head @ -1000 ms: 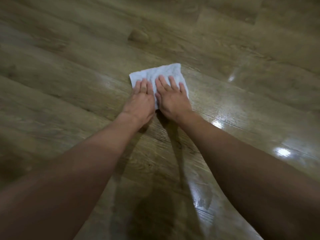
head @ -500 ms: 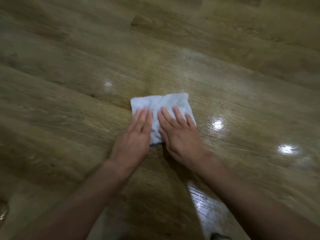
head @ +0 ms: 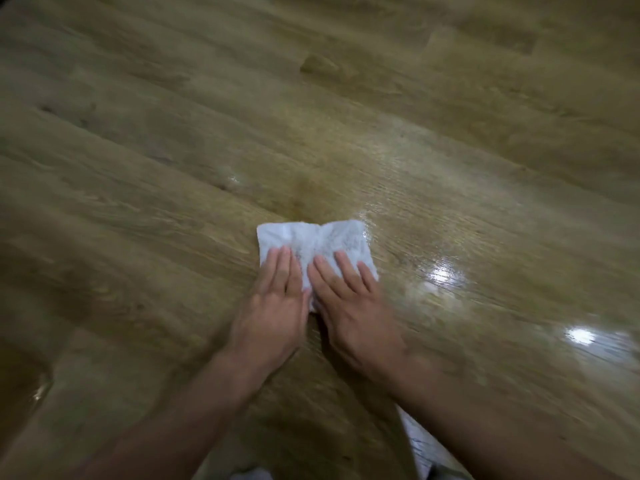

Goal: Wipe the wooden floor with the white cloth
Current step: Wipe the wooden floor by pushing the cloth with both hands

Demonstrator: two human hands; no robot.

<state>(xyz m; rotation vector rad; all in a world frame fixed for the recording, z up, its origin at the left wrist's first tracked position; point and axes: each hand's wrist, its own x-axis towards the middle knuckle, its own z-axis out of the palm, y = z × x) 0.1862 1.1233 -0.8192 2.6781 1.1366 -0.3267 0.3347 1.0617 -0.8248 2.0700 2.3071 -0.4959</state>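
A folded white cloth (head: 313,240) lies flat on the wooden floor (head: 173,168) near the middle of the view. My left hand (head: 275,306) presses on its near left part with straight fingers held together. Beside it, my right hand (head: 349,303) presses on the near right part, fingers straight and slightly spread. The near edge of the cloth is hidden under both hands. A glossy wet-looking streak (head: 415,202) runs across the planks beyond and to the right of the cloth.
Wooden planks fill the whole view, running diagonally. Bright light reflections (head: 441,273) shine on the floor to the right of the cloth. A pale patch (head: 415,441) shows at the bottom edge between my forearms.
Both hands and the cloth have come back toward me across the floor, from arms stretched far out to a bent, nearer reach. The cloth looks slightly more rumpled.
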